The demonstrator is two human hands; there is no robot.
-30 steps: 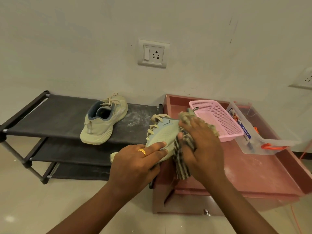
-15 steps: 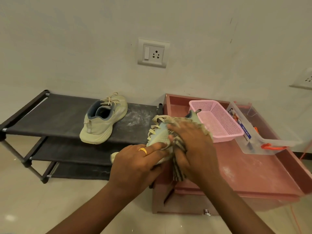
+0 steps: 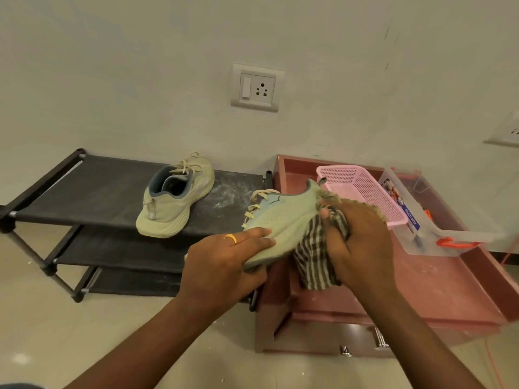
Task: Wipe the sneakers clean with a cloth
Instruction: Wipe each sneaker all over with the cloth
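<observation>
My left hand (image 3: 224, 262), with a gold ring, grips the toe end of a pale green sneaker (image 3: 283, 217) held in the air on its side, laces to the left. My right hand (image 3: 356, 242) holds a bunched brown-and-cream striped cloth (image 3: 314, 254) against the sneaker's side near the heel. A second pale sneaker (image 3: 174, 203) stands upright on the top tier of the black shoe rack (image 3: 92, 192), heel toward me.
White dust marks the rack near its right end. A reddish wooden cabinet top (image 3: 438, 284) holds a pink basket (image 3: 362, 186) and a clear plastic box (image 3: 438, 228) with orange clips. A wall socket (image 3: 257, 87) sits above. Pale floor lies below.
My right hand slid the cloth left toward the laces, then back right toward the heel. The left hand kept its grip on the toe end.
</observation>
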